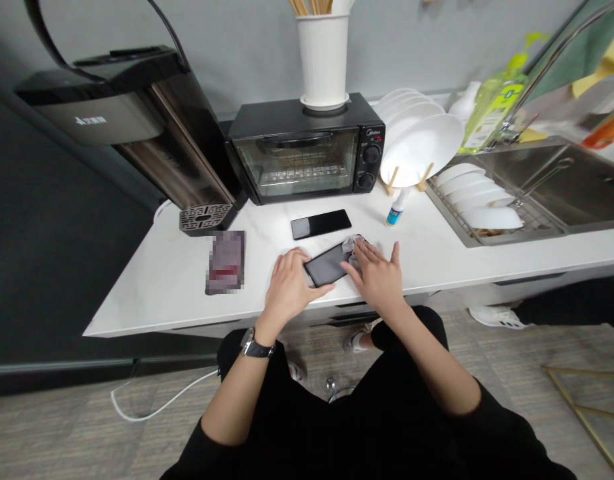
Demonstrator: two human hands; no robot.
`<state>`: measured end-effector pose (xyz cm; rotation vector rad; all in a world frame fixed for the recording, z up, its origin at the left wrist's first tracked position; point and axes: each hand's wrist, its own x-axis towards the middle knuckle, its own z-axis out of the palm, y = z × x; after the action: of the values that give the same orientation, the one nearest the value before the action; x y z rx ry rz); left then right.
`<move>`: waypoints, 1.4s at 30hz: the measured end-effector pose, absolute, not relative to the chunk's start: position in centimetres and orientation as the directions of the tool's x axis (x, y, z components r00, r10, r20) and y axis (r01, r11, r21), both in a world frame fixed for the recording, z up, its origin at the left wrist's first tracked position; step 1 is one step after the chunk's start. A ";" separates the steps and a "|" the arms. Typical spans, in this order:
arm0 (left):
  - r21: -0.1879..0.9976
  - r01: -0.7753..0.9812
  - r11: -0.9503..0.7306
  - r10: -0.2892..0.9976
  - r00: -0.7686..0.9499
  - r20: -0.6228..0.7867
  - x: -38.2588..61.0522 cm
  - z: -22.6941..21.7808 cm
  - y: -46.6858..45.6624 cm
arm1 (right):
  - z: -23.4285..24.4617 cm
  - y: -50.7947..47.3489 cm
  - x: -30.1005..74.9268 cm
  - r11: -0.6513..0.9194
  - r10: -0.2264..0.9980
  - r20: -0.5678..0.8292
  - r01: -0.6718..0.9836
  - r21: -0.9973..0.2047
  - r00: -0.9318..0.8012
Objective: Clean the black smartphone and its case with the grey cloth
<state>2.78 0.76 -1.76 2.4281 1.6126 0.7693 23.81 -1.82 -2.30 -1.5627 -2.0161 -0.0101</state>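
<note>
Black smartphone (327, 265), glossy dark glass, partly under white cloth

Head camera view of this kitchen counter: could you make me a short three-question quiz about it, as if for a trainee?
1. Which wrist, left or right, wears the wristwatch?
2. True or false: the farther phone is touching the toaster oven.
3. What pale item lies between the right hand and the nearer phone?
A. a crumpled wipe
B. a plate
C. a bottle

Key: 1. Left. 2. False. 3. A.
</note>
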 end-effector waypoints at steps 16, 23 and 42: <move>0.377 0.828 -0.416 0.893 0.293 0.342 2.7 -2.1 0.8 | -2.2 -1.6 22.8 0.507 0.840 0.390 0.800 -0.320 -0.377; 0.378 0.830 -0.411 0.896 0.293 0.332 2.7 -2.1 0.9 | -1.9 -1.4 22.7 0.591 0.800 0.373 0.723 -0.357 -0.469; 0.469 0.783 -0.409 0.905 0.283 0.317 2.5 -2.1 0.8 | -2.1 0.1 26.3 0.575 0.809 0.463 0.649 -0.498 -0.362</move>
<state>2.53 0.84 -2.15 2.3296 1.5621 0.8069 26.31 0.06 -2.14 -1.1573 -2.1201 0.2996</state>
